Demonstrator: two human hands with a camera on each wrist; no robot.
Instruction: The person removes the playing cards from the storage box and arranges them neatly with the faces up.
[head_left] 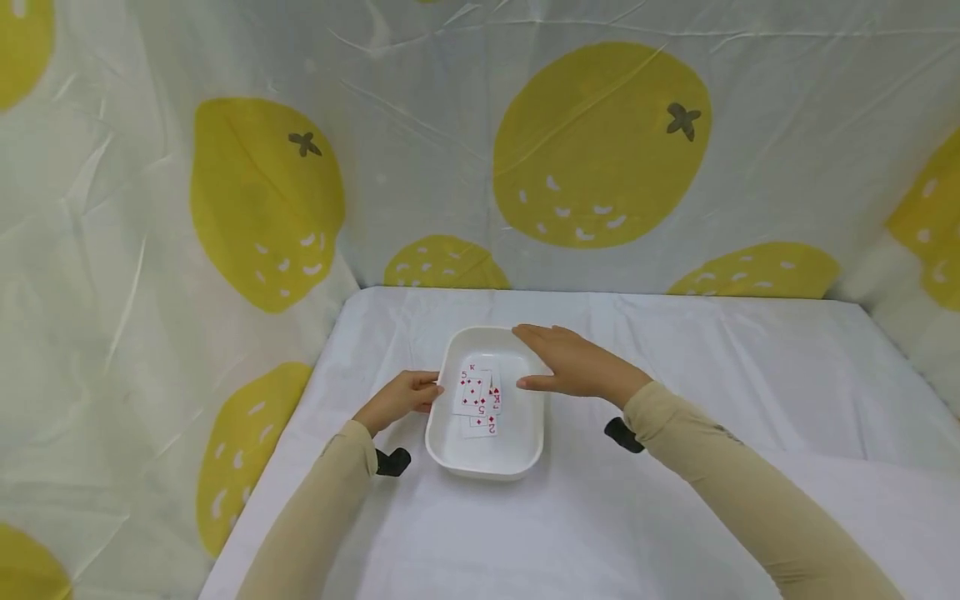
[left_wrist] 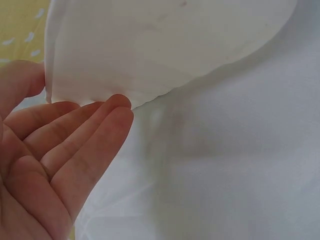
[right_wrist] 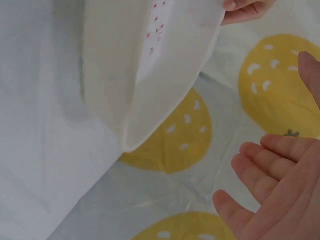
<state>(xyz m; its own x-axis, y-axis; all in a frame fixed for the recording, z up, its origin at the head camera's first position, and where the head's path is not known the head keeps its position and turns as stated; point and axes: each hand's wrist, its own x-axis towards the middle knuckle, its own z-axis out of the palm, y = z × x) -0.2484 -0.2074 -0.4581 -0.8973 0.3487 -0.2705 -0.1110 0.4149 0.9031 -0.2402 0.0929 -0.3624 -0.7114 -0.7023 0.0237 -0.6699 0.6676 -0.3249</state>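
Head view, left grip (head_left: 397,400) pinching tray (head_left: 483,460)

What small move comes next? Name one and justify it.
Probably bring the right hand to the right rim of the white tray: that hand is open and apart from it, while the left hand grips only the left side. A second hold should steady the playing cards lying inside.
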